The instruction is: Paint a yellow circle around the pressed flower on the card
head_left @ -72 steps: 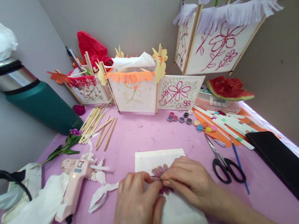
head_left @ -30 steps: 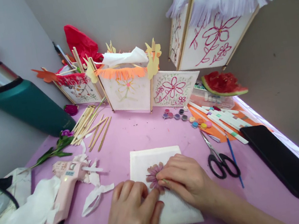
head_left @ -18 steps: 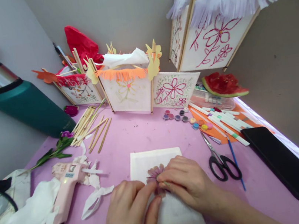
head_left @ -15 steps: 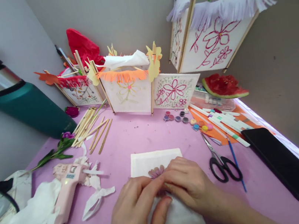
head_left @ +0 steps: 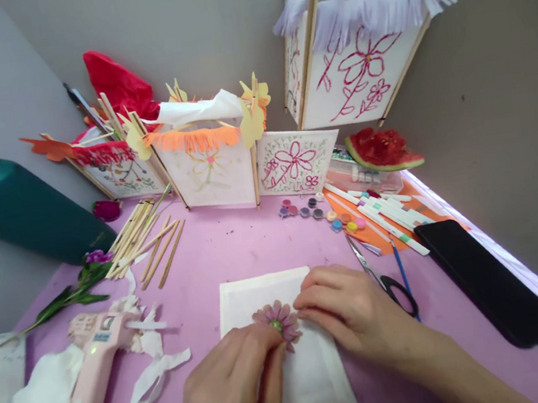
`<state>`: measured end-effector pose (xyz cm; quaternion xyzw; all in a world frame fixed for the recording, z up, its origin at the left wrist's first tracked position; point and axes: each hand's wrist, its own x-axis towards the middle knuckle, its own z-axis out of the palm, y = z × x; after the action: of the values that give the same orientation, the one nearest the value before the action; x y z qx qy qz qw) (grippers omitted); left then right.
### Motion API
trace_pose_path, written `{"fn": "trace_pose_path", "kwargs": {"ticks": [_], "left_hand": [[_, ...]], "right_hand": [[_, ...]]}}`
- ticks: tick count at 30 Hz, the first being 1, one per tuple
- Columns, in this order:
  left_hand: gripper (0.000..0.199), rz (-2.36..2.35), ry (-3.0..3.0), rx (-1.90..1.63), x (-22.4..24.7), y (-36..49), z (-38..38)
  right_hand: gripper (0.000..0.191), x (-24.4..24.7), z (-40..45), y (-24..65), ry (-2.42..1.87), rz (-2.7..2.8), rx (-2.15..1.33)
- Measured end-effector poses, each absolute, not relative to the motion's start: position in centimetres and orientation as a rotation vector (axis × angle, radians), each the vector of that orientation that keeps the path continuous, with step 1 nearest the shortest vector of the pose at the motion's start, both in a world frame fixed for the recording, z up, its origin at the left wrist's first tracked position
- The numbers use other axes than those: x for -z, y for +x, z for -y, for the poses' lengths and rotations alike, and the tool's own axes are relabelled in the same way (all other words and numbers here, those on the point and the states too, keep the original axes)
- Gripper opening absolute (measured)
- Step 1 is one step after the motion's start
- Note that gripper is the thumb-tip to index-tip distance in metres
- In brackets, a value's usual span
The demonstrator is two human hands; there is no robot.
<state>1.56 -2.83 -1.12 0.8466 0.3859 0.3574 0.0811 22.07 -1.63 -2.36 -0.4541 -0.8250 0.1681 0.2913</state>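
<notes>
A pale purple flower (head_left: 289, 325) with a green centre lies on a white fabric panel (head_left: 315, 390) near the table's front edge. My left hand (head_left: 235, 381) closes its thumb and forefinger on the flower's lower left side, close to the centre. Fingers pressed together, my right hand (head_left: 348, 307) rests over the panel's right side. Its fingertips meet at the flower's right petals; whether they grip a petal I cannot tell. Just beyond that hand lie black-handled scissors (head_left: 398, 295), partly covered by it.
At left are a pink glue gun (head_left: 96, 382), white scraps (head_left: 157, 380), wooden sticks (head_left: 140, 237) and a teal bottle (head_left: 22, 208). Decorated lanterns (head_left: 204, 171) stand behind. Paint pots (head_left: 318, 213), markers (head_left: 388, 221), a blue brush (head_left: 402, 269) and a black phone (head_left: 488, 280) lie right.
My hands have moved apart, uncovering most of the flower. The left fingers now pinch beside its centre, while the right hand has shifted to its right edge. The view has turned slightly right.
</notes>
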Motion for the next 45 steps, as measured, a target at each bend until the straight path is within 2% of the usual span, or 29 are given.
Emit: {"fn": "trace_pose_path", "kwargs": {"ticks": [16, 23, 28, 35, 45], "left_hand": [[0.016, -1.132, 2.538, -1.076, 0.9, 1.8, 2.2], [0.015, -1.115, 2.539, -1.06, 1.5, 1.4, 2.7], [0.014, -1.132, 2.546, -1.032, 1.7, 1.3, 2.8], [0.013, -1.122, 2.536, -1.037, 1.8, 1.3, 2.9], [0.014, -1.104, 2.55, -0.996, 1.8, 1.0, 2.9]], "right_hand": [[0.006, 3.4, 2.7, 20.2, -1.401, 2.374, -0.407], [0.01, 1.6, 2.5, 21.8, -1.532, 2.407, -0.572], [0.01, 2.1, 3.1, 20.8, -1.246, 2.475, -0.432], [0.01, 4.5, 3.8, 19.3, -1.166, 2.557, -0.122], [0.008, 2.5, 3.6, 20.0, -1.172, 2.517, -0.369]]}}
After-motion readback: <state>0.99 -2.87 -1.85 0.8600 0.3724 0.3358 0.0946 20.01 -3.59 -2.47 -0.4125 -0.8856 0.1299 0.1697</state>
